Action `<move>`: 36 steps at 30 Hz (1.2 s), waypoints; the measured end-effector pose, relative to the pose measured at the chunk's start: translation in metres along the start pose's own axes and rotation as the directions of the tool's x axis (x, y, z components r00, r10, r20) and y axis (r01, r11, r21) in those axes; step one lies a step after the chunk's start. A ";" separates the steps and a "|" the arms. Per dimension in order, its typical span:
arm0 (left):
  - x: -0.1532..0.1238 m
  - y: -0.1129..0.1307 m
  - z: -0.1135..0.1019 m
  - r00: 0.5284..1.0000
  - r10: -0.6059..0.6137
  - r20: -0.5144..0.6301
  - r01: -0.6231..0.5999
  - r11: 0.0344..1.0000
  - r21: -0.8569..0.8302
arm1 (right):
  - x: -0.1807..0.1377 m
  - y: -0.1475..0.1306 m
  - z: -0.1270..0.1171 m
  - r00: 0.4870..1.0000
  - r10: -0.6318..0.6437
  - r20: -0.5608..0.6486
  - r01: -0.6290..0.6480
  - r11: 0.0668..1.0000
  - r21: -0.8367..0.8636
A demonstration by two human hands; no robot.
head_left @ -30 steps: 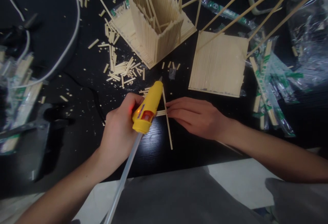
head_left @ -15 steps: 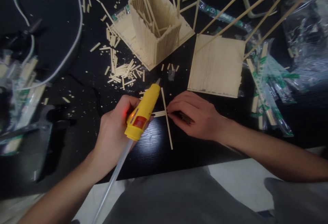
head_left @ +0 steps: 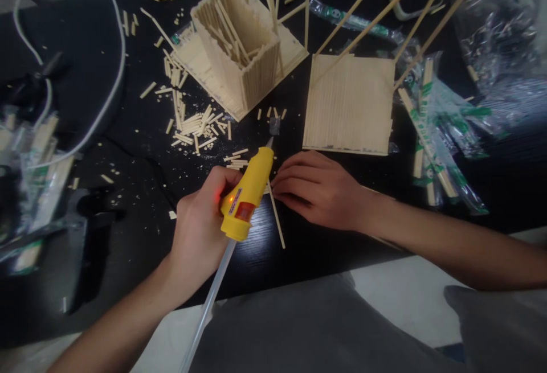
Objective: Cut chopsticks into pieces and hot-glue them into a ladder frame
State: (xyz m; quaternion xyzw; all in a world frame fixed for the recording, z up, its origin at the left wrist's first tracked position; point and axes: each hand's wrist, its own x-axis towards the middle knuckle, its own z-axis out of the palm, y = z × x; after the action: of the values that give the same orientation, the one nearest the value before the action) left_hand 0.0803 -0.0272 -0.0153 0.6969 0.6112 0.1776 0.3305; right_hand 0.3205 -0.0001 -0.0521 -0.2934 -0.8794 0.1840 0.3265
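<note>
My left hand is wrapped round a yellow hot glue gun, its lamp lit orange and a clear glue stick trailing from its back. The nozzle points away from me over the black table. Close to the right of the gun, my right hand is closed, its fingertips pinching near the upper part of a thin wooden stick. The stick's upper end is hidden behind the gun and fingers. Short cut stick pieces lie just beyond the gun.
An open box of wooden sticks stands on a square stick base. To its right lies a flat stick panel with long upright sticks. Cut pieces lie scattered. Wrapped chopsticks are at right; a white cable loops at left.
The glue gun has moved slightly right and towards the stick, its nozzle turning a little and covering the stick's upper end. The right hand stays at the stick. The view has shifted.
</note>
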 end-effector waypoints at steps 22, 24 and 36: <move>-0.001 -0.003 0.007 0.999 -0.028 -0.038 0.026 0.999 -0.032 | -0.003 -0.003 0.004 0.999 0.021 -0.025 -0.022 0.999 -0.034; 0.000 -0.002 0.006 0.999 -0.026 -0.021 0.026 0.999 -0.027 | -0.004 -0.003 0.004 1.000 0.005 -0.027 -0.007 0.998 -0.061; 0.000 -0.003 0.005 1.000 -0.010 -0.014 0.009 1.000 -0.017 | -0.004 -0.007 0.001 0.994 -0.091 0.068 0.101 0.980 -0.170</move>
State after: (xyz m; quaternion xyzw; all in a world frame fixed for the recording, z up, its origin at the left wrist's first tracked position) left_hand 0.0815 -0.0285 -0.0211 0.6898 0.6153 0.1863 0.3330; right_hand 0.3196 -0.0079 -0.0516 -0.2722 -0.9147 0.0994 0.2816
